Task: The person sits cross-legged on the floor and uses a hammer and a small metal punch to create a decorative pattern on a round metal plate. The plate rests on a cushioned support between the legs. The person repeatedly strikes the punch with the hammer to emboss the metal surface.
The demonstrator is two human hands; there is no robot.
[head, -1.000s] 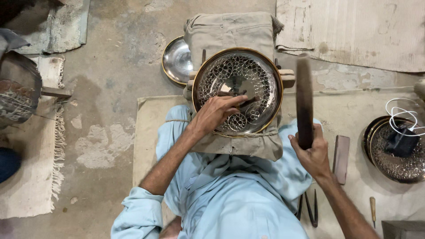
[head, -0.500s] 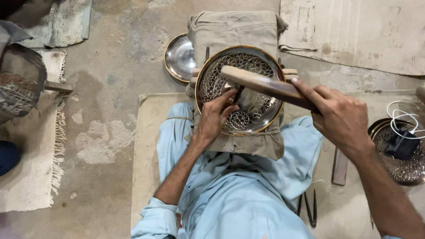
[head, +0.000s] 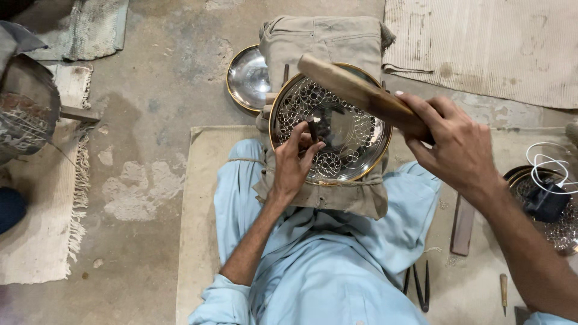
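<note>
On your lap, propped over a folded khaki cloth bundle, sits the round metal tray, its gold rim tilted toward you so the pierced pattern of small rings faces your eyes. The padding under it appears to cushion the metal and keep it from sliding off your knees while you work.

Your left hand rests on the tray's lower left part, fingers pinched around a short dark punch that stands nearly upright with its tip on the patterned surface. Bracing the heel of that hand against the tray seems to steady the tool exactly where the mark is wanted.

Your right hand is wrapped tight around one end of a long wooden mallet, which hangs raised and slanted above the tray, its far end over the upper rim. Gripping it at the end gives the swing its reach.

Behind the bundle a plain shiny plate lies on the concrete floor. To your right, on the mat, a flat wooden bar, dark pincers and a small wooden-handled tool lie near, and another patterned dish holds a coil of white wire.
</note>
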